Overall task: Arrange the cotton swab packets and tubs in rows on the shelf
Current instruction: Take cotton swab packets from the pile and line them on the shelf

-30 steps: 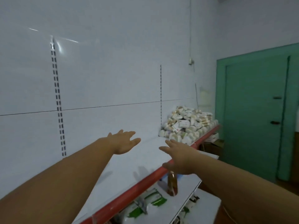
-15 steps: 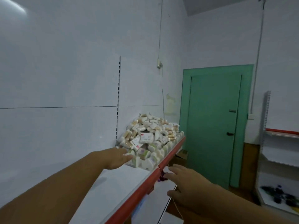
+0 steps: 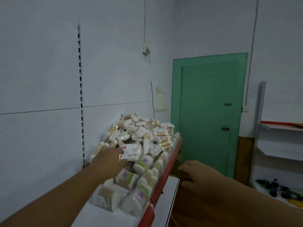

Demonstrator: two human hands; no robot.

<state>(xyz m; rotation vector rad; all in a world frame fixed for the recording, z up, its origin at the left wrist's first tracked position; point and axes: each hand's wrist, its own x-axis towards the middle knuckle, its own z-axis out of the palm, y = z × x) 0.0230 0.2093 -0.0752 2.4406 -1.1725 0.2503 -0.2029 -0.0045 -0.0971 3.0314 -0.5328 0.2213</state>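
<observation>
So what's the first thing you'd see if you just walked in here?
The big messy heap of cotton swab packets on the red-edged shelf against the white wall, in the middle of the view. The left hand reaches into its front and pinches a white packet, while the right hand hovers open beside the shelf's edge. Behind the heap, to the right, stands a bright green door.

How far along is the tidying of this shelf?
Barely begun. A row of packs already stands along the shelf's red front edge. In hand: the left hand grips a white red-labelled packet at the heap's foot; the right hand hovers open beside that edge. Left: the big loose heap behind needs sorting into rows.
</observation>
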